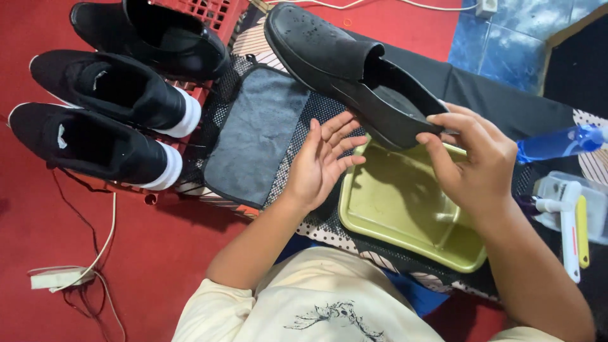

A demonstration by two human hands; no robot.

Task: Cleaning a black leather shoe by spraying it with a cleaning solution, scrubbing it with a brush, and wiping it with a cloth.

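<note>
With only your right hand point(472, 168) pinching the wet black shoe point(354, 73) by its heel over the green tray point(405, 244) and your left hand point(323, 161) open, fingers spread, it may slip and drop.

Red floor point(158, 253): black mesh mat point(218, 117), red crate point(212, 12), white power strip point(60, 277), cables.

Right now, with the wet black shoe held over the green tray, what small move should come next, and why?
Probably bring the left hand onto the black shoe to steady it: only the right hand grips its heel, the left palm is open beside it, and droplets sit on the toe above the green tray.
</note>
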